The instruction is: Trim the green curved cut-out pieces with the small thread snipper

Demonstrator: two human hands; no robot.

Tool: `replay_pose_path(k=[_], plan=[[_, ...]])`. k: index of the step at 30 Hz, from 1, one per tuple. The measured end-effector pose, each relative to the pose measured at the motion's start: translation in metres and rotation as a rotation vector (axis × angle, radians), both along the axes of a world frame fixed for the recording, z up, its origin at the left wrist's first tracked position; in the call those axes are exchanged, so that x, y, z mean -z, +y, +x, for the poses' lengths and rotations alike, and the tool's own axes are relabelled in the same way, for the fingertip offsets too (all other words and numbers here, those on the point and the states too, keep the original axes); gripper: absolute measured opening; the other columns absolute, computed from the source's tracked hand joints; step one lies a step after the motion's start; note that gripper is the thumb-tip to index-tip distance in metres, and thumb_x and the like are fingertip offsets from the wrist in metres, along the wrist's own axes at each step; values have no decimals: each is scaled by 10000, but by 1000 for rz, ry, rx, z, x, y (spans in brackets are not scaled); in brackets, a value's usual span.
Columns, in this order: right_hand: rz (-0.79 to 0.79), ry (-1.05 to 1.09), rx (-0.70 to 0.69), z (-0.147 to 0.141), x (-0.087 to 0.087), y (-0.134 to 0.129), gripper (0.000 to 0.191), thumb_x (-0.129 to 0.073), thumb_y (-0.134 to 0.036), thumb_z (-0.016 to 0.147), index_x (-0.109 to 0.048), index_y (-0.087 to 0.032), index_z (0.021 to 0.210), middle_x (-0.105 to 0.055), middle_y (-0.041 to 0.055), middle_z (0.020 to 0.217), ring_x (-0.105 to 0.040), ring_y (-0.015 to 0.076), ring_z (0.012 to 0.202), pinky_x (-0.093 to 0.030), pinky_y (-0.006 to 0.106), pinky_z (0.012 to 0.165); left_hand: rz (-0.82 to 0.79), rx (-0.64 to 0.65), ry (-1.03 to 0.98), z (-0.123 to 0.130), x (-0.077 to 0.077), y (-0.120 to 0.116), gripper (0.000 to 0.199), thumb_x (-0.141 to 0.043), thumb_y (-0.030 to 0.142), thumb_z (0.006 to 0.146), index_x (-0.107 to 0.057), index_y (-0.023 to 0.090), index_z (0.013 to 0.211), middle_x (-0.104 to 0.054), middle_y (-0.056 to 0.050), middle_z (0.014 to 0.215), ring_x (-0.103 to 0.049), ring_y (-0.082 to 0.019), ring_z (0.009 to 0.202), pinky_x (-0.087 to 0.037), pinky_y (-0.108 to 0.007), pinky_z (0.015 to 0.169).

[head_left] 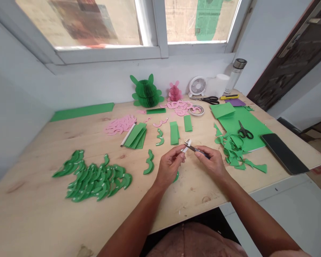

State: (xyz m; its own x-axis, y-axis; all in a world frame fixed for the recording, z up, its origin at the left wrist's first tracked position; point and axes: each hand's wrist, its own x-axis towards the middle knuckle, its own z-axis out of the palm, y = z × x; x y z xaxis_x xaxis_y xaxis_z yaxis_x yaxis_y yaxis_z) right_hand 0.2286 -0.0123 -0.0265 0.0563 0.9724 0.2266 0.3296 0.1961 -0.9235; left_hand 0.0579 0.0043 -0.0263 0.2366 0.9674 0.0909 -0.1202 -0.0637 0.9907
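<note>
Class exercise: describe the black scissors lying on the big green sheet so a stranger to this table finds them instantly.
At the right end of the wooden table lies a dark phone. Left of it, a large green sheet carries the black scissors, blades toward the window. That green backing sets them apart from the loose black pair near the white fan.

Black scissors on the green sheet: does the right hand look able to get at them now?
Probably not right away: the right hand is occupied with a dark tool. Otherwise the way looks fairly free: the black scissors lie uncovered on the green sheet, past low green scraps.
</note>
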Motion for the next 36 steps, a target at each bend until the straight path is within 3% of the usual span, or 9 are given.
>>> replay_pose_path(k=[12,19,36], plan=[[15,-28,28,0,0,-1,249,-590,-362,780,-708,-162,868,-707,50,787,-611,171,665,-488,275,606,12,5,13,0,0,0,302,-574,276,801,-635,168,1076,-578,0,679,-513,-98,601,-422,-226,549],[14,-19,21,-2,-5,-3,249,-605,-335,771,-677,-164,938,-703,67,886,-623,198,779,-495,299,684,17,1,9,-1,3,1,335,-581,300,797,-631,166,1100,-581,-6,673,-518,-107,603,-420,-228,538],[-5,-42,-10,-4,-6,-3,274,-604,-373,777,-665,-156,932,-678,51,818,-586,155,669,-454,246,580,8,-28,-9,0,3,1,297,-596,294,786,-639,160,1047,-589,-3,672,-525,-104,599,-419,-225,533]])
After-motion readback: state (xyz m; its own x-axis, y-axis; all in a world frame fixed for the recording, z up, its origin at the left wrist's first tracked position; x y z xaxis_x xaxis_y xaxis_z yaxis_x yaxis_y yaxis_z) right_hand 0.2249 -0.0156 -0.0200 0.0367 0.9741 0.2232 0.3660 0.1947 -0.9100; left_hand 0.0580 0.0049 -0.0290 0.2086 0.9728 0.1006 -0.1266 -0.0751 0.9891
